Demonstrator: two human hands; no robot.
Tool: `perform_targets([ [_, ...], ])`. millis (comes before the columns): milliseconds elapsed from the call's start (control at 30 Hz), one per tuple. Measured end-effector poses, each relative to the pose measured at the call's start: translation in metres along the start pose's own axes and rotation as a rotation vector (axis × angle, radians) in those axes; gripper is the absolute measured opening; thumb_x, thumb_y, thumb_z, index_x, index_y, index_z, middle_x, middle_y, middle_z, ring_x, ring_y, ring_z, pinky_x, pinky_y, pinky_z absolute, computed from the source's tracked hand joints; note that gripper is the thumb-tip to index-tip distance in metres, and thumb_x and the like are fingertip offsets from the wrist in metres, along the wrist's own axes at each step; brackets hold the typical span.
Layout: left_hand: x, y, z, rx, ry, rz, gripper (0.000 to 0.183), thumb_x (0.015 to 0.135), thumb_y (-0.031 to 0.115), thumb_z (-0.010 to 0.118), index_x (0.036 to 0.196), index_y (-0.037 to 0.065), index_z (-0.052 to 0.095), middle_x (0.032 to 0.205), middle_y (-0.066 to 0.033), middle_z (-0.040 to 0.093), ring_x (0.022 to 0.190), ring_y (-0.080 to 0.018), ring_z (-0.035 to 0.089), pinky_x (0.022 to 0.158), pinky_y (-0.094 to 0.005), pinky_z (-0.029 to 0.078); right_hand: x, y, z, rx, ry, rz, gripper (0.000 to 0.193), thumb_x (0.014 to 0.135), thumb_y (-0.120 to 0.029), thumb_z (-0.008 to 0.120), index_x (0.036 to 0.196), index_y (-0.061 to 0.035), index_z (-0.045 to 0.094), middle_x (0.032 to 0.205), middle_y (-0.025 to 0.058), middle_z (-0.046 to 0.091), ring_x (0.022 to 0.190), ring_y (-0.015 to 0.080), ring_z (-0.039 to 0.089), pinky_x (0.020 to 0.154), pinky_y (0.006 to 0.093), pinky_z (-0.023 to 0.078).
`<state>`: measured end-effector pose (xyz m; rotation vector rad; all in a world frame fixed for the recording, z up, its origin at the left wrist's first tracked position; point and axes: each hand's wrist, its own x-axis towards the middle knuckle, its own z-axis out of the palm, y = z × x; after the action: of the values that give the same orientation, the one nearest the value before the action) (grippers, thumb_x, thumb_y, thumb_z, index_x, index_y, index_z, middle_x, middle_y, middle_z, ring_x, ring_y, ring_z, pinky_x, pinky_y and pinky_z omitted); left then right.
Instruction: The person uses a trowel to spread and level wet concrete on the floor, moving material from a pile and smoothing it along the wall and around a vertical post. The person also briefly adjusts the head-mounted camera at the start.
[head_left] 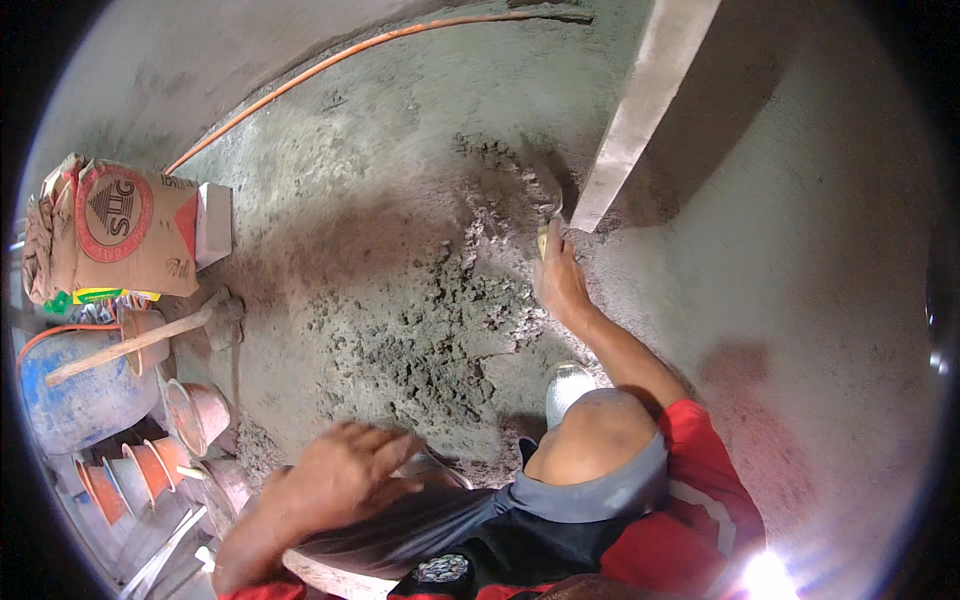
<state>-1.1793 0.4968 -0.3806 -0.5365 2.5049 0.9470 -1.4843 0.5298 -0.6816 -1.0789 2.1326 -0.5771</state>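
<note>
My right hand is closed around the pale handle of a trowel. Its blade reaches the grey floor beside the foot of a square post, and is hard to make out against the mortar. Loose, crumbly mortar lies spread over the floor to the left of that hand and nearer to me. At the lower left, my left hand hovers over or rests by my leg, fingers apart with nothing in them; whether it touches the leg I cannot tell.
A long square post stands ahead to the right. An orange hose curves along the far side. On the left are a paper sack, a wooden-handled tool, a blue drum and several stacked buckets.
</note>
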Motion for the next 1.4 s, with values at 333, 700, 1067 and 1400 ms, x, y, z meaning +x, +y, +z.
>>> perform_targets([
  [333,-0.051,-0.02,0.054,0.082,0.161,-0.313,0.054,0.086,0.034,0.076,0.129,0.003,0.063,0.109,-0.0158,0.072,0.099,-0.0334,0.069,0.09,-0.0439,0.051,0.098,-0.047,-0.026,-0.257,0.029,-0.094,0.067,0.103,-0.023,0.05,0.16,-0.004,0.021,0.136,0.0323,0.055,0.114,0.0449,0.064,0.098,0.0548,0.054],
  [700,-0.06,-0.021,0.042,0.085,0.192,-0.35,0.055,0.087,0.034,0.075,0.129,0.002,0.063,0.112,-0.0159,0.072,0.103,-0.0334,0.068,0.091,-0.0437,0.051,-0.058,-0.009,0.006,-0.31,-0.561,-0.559,0.065,0.108,-0.029,0.048,0.163,-0.0102,0.019,0.106,0.0247,0.059,0.085,0.0296,0.067,0.087,0.0429,0.062],
  [1067,-0.065,-0.014,0.04,0.076,0.149,-0.453,0.06,0.083,0.037,0.078,0.132,0.005,0.061,0.12,-0.0151,0.07,0.11,-0.0343,0.066,0.096,-0.0428,0.052,-0.037,-0.008,0.005,-0.168,-0.414,-0.232,0.066,0.105,-0.029,0.055,0.161,-0.0143,0.023,0.113,0.0248,0.058,0.088,0.0262,0.065,0.071,0.0409,0.061],
  [1400,-0.061,-0.016,0.036,0.056,0.209,-0.421,0.054,0.085,0.032,0.076,0.128,0.002,0.062,0.111,-0.0164,0.071,0.104,-0.034,0.067,0.092,-0.0446,0.05,-0.128,0.07,-0.02,0.579,-0.434,0.409,0.068,0.101,-0.009,0.057,0.159,0.0003,0.024,0.126,0.0167,0.059,0.111,0.0301,0.066,0.096,0.033,0.054],
])
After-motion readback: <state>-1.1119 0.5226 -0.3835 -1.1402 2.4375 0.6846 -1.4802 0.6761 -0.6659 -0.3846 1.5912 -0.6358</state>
